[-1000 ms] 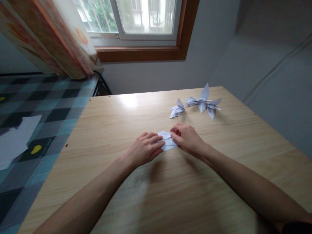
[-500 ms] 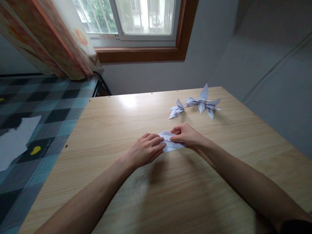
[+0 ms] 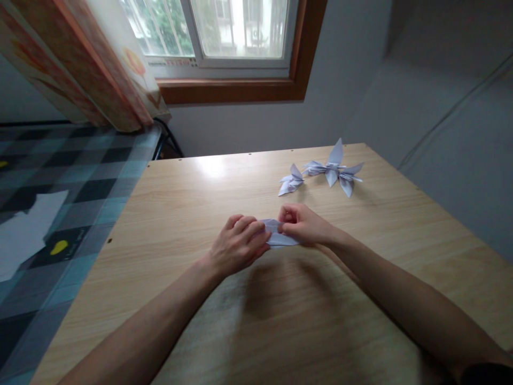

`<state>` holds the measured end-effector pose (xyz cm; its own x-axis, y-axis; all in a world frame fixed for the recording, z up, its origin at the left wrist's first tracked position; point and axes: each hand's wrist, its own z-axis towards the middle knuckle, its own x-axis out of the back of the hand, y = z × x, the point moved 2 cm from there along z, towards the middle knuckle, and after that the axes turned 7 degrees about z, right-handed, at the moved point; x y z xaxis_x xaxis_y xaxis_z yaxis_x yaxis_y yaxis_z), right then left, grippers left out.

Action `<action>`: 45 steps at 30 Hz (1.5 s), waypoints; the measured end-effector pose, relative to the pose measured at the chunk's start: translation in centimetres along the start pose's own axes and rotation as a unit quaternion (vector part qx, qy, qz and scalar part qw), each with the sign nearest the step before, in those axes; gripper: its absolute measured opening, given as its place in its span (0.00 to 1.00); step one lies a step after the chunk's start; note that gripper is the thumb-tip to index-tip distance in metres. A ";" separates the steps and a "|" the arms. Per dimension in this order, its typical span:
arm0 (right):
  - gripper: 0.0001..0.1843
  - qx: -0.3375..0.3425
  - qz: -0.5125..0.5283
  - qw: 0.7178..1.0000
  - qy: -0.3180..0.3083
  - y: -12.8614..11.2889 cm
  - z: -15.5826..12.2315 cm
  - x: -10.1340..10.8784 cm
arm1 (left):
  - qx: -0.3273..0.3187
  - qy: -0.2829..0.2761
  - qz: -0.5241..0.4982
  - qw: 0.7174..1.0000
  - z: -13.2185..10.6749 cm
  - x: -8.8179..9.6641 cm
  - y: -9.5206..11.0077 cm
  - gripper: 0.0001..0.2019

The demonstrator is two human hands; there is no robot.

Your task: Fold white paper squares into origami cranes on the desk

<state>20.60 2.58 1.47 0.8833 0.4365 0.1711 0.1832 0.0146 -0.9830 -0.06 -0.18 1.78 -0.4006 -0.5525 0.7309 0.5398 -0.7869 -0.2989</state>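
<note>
A small piece of folded white paper (image 3: pixel 279 238) is between my two hands, over the middle of the wooden table. My left hand (image 3: pixel 239 241) grips its left end, fingers bent over the top and the thumb side out of sight. At the right end, my right hand (image 3: pixel 302 222) pinches the paper between thumb and curled fingers. Both hands partly cover the sheet, so its full outline is hidden. Beyond them lie white folded-paper pieces with pointed petals: a smaller one (image 3: pixel 291 182) on the left and a larger cluster (image 3: pixel 332 167) beside it.
The pale wooden table (image 3: pixel 180 203) reaches back toward the wall below a window (image 3: pixel 240 32). Left of it, a checked cloth (image 3: pixel 116 187) covers a lower surface, where white paper sheets (image 3: pixel 26 230) lie. A patterned curtain (image 3: pixel 80 59) hangs at the upper left.
My left fingers have curled more tightly over the paper, and my right fingers have drawn in. The paper now shows as a narrower strip. The petalled pieces have stayed put.
</note>
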 end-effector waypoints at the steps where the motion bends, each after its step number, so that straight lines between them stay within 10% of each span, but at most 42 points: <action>1: 0.04 0.015 -0.010 1.000 0.002 -0.3 -0.1 -0.1 | 0.004 0.015 0.004 1.000 0.0 0.1 0.0 0.09; 10: 0.04 0.202 -0.185 0.962 0.013 -2.9 -1.7 -1.7 | 0.072 0.095 -0.003 0.993 -0.2 0.4 -0.3 0.21; 21: 0.11 0.450 -0.542 0.710 -0.011 -0.6 -1.8 -3.0 | 0.059 -0.051 -0.042 0.996 -0.4 -0.5 -0.8 0.07; 26: 0.07 0.398 -0.540 0.740 -0.042 0.8 -1.7 -2.7 | 0.043 -0.127 -0.116 0.984 -0.4 -1.0 -0.8 0.09; 36: 0.13 0.353 -0.452 0.819 -0.011 1.5 -1.9 -2.2 | 0.046 -0.090 -0.126 0.987 -0.7 -1.1 -0.8 0.12; 45: 0.08 0.270 -0.496 0.820 0.090 1.6 -1.5 -1.8 | 0.101 -0.133 -0.103 0.981 -0.4 -1.3 -0.9 0.09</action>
<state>19.94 0.42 -0.35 0.4738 -0.1708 0.8639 0.6756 0.6998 -0.2321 -0.34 1.13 0.83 -0.3236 -0.2763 0.9050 0.6142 -0.7889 -0.0212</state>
